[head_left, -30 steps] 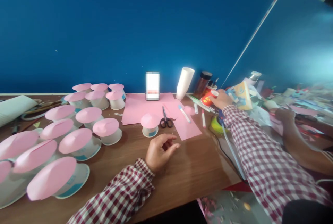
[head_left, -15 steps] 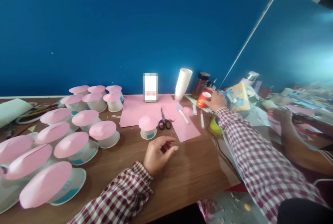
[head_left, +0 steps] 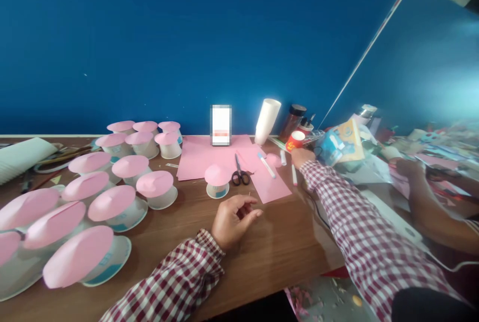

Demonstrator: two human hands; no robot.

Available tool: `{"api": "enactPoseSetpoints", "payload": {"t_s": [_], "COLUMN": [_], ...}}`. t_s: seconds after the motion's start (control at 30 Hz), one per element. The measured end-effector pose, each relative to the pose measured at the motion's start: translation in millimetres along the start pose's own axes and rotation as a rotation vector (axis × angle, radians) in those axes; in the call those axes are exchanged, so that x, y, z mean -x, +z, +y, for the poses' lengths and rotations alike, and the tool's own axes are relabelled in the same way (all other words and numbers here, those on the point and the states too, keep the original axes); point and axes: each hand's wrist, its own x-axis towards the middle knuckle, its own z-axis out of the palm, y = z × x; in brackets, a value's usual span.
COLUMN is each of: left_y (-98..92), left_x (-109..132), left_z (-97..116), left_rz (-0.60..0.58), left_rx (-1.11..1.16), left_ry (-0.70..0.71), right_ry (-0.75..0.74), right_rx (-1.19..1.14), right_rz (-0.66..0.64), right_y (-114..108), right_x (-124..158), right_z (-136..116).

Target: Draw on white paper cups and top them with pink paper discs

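Observation:
My left hand (head_left: 235,219) hovers over or rests on the brown table (head_left: 262,257), its fingers loosely bent and thumb apart, holding nothing. Just beyond it stand a small paper cup with a pink paper cone (head_left: 217,174) on top and black-handled scissors (head_left: 240,176). My right hand (head_left: 302,157) reaches to the base of a red paper cup (head_left: 295,140); its fingers are hidden, so I cannot tell whether it grips anything. Close to that hand lie a pink-tipped marker (head_left: 294,175) and a white marker (head_left: 267,165) on pink paper (head_left: 271,189).
Several upturned cups with pink cones (head_left: 112,203) fill the left side. A tilted stack of white cups (head_left: 267,120), a dark-lidded jar (head_left: 292,122) and a phone-like white screen (head_left: 220,125) line the blue wall. At right are a plastic packet (head_left: 342,142) and another person's arm (head_left: 430,212).
My right hand has moved down and left, from the right side of the red cup to in front of its base. My left hand keeps its pose; the view has shifted slightly.

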Motion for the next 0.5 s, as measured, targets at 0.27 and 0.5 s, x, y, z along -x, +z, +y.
{"api": "enactPoseSetpoints", "payload": {"t_s": [0.27, 0.5], "left_y": [-0.5, -0.3], "left_x": [-0.3, -0.7], "left_z": [2.4, 0.3], "left_rz": [-0.013, -0.021], "left_rx": [-0.002, -0.006], "left_ry": [-0.012, -0.007], "right_ry": [0.026, 0.098], "right_rx": [-0.054, -0.086], "right_rz": [0.024, 0.033], "right_y": [6.9, 3.0], "right_x": [-9.0, -9.5], "right_z": [-1.1, 0.3]}}
